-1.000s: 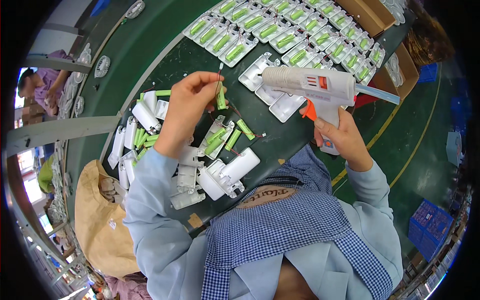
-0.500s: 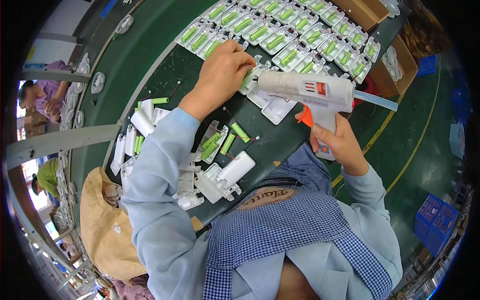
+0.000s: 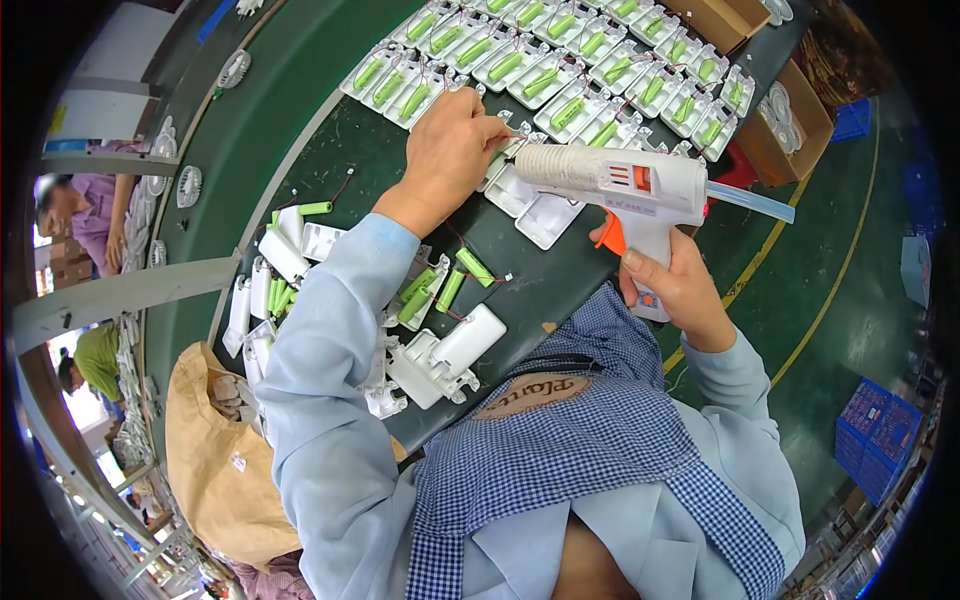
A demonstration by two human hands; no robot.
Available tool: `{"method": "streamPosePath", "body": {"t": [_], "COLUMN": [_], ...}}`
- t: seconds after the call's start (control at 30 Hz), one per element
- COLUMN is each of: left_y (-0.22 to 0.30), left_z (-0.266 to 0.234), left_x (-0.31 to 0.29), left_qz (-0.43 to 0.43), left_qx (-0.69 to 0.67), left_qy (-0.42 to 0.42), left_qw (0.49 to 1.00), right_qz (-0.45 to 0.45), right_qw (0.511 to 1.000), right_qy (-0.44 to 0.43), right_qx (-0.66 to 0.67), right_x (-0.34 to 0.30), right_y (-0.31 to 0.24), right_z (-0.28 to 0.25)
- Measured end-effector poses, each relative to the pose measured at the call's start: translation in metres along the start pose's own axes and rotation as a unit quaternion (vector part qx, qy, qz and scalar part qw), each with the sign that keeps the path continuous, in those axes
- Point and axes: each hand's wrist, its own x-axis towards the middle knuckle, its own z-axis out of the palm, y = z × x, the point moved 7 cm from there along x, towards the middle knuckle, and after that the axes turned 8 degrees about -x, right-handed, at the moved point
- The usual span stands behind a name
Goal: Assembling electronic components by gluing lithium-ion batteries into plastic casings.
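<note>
My right hand (image 3: 675, 280) grips a white glue gun (image 3: 610, 180) by its handle, the thumb near the orange trigger (image 3: 608, 233). A translucent glue stick (image 3: 750, 200) sticks out of its back. The nozzle points left, close to the fingertips of my left hand (image 3: 452, 150). Those fingers are closed in a pinch above a white plastic shell, and what they hold is mostly hidden. Just below the gun, an empty white shell (image 3: 548, 218) lies on the dark green table. Farther off stand rows of white shells with green battery cells (image 3: 540, 82) and thin wires.
Loose green battery cells (image 3: 474, 267) and white shells (image 3: 470, 338) lie nearer me on the left. A tan sack (image 3: 215, 470) stands at lower left. Cardboard boxes (image 3: 805, 115) are at far right, blue crates (image 3: 877, 430) on the floor. Another person (image 3: 95, 215) sits beyond a grey frame.
The table and its parts have shifted slightly left and up in view. My left hand stays by the nozzle, turned a little, and the green piece under its fingertips is less visible.
</note>
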Motion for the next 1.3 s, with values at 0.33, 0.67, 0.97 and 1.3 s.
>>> {"method": "streamPosePath", "body": {"t": [0.33,0.67,0.97,1.3], "left_y": [0.026,0.038,0.037,0.042], "left_z": [-0.058,-0.037,-0.021,-0.018], "left_x": [-0.044,-0.086,-0.091,-0.088], "left_qz": [-0.091,-0.073,-0.091,-0.130], "left_qx": [-0.072,0.085,0.077,0.042], "left_qy": [-0.062,-0.123,-0.114,-0.148], "left_qw": [0.991,0.986,0.986,0.980], "right_qz": [0.007,0.000,0.014,0.021], "right_qw": [1.000,1.000,0.999,0.999], "right_qy": [0.022,0.024,0.018,0.006], "right_qx": [-0.017,-0.017,-0.037,-0.049], "right_x": [0.015,0.021,0.014,-0.013], "right_y": [0.006,0.001,0.008,0.001], "right_z": [-0.003,0.007,0.001,-0.011]}}
